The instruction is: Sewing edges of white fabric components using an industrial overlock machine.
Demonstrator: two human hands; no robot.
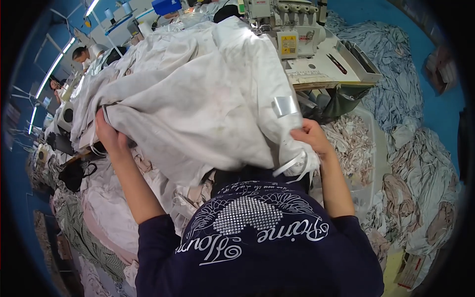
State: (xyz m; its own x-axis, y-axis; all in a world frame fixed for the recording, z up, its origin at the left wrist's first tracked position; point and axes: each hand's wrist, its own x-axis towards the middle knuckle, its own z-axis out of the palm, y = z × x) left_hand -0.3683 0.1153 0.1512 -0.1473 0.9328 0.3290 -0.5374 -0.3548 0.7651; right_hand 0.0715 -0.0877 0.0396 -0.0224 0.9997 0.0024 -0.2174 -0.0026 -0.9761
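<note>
A large off-white piece of fabric (198, 99) spreads before me, from the sewing machine down to my lap. My left hand (110, 132) grips its left edge, fingers tucked behind the cloth. On the right, my right hand (312, 137) pinches the same fabric near its right edge, where it bunches up. A shiny silver patch (286, 106) lies on the cloth just above that hand. Loose white strips (297, 166) hang below it. At the far end, the fabric reaches the overlock sewing machine (292, 29); whether it sits under the presser foot is hard to tell.
Red-handled tweezers (337, 64) lie on the machine table (321, 74). A clear bin (378, 148) of fabric scraps stands at right, beside heaps of grey-blue cloth (386, 64). Striped cloth (84, 232) is piled at left. Other people (84, 55) sit at machines at the far left.
</note>
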